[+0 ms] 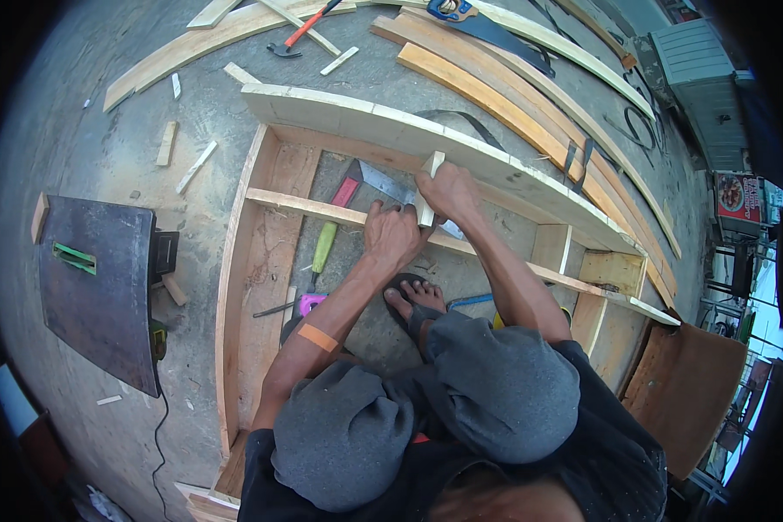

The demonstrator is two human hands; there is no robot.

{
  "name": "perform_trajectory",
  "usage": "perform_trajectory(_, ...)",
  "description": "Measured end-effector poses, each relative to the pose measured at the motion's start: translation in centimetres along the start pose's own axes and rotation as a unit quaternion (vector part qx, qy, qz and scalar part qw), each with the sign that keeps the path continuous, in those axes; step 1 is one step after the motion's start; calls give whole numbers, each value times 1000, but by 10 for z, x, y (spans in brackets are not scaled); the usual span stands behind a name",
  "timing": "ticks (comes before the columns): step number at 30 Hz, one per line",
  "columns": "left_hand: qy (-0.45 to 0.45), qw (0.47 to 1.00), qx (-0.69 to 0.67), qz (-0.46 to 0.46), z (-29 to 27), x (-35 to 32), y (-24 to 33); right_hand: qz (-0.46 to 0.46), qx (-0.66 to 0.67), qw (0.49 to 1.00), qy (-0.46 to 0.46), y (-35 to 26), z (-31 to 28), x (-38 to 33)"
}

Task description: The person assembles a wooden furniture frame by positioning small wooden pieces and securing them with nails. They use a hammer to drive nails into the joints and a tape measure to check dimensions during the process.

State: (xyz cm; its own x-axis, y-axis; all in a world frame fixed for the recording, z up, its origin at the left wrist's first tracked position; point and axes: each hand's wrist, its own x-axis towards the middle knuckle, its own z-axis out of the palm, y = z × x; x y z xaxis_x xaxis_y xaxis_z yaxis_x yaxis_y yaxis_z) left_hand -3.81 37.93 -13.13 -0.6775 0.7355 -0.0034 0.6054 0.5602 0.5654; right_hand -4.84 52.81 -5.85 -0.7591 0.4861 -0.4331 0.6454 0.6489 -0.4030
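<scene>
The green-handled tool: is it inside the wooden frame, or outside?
Inside: the green-handled tool lies on the floor, the wooden frame around it.

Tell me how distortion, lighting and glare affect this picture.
Head view: fisheye bend curves the planks and bows the dark panel; the corners go black; light looks soft, without hard shadows; a bright patch at the far right looks washed out; left hand and right hand look fairly sharp.

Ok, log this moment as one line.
left hand: at long rail | right hand: gripping short wood block | hammer: outside frame
</scene>
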Motion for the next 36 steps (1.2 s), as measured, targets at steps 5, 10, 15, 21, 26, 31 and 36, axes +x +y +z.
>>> perform_trajectory(5, -54, 998, 4, -29, -8, 4, -2, 15, 35, 999, 25, -3, 9, 1)
perform_trajectory(10, 1, 999, -34, -38, -13, 5, 1, 7, 31, 999, 10, 1, 15, 2)
perform_trajectory(15, -28, 998, -25, -43, -15, 3, -1, 43, 67, 994, -73, 3, 14, 7)
perform_trajectory(21, -1, 1000, -12, -9, -5, -1, -5, 32, 63, 997, -23, 20, 32, 12)
perform_trajectory(26, -4, 1000, 12, -8, -9, 3, -4, 4, 71, 997, -1, 15, 34, 12)
perform_trajectory(31, 13, 1000, 21, 5, -3, 3, -3, -25, 130, 991, -7, 23, 24, -2)
perform_trajectory(36, -22, 1000, 18, -9, -2, 4, -4, -32, 116, 993, 22, 74, -14, -67)
